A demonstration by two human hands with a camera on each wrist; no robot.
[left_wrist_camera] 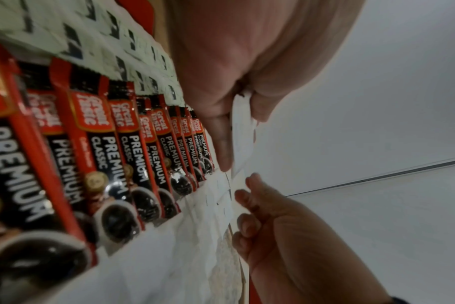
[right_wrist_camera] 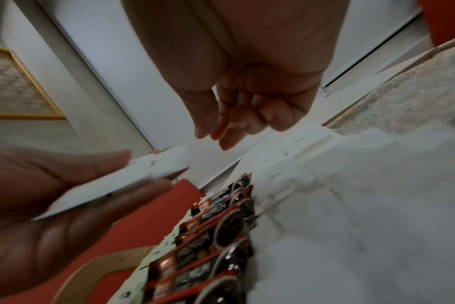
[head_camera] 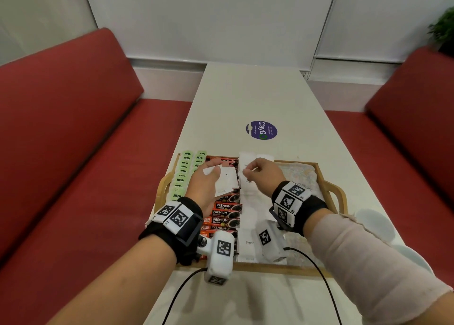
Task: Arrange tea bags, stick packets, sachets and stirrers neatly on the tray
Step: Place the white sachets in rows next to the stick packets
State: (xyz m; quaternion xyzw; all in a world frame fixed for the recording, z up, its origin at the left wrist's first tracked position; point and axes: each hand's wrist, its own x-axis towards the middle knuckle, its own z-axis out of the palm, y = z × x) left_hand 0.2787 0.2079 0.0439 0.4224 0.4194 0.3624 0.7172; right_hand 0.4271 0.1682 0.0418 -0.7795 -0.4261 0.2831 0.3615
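White table (head_camera: pixel 245 98) between red benches (head_camera: pixel 61 128)

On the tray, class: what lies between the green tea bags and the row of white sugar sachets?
The head view shows a column of red coffee stick packets between the green tea bags and the white sugar sachets.

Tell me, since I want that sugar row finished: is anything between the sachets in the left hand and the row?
Only the right hand hovers there; the sugar sachets in the left hand otherwise face an unobstructed white row.
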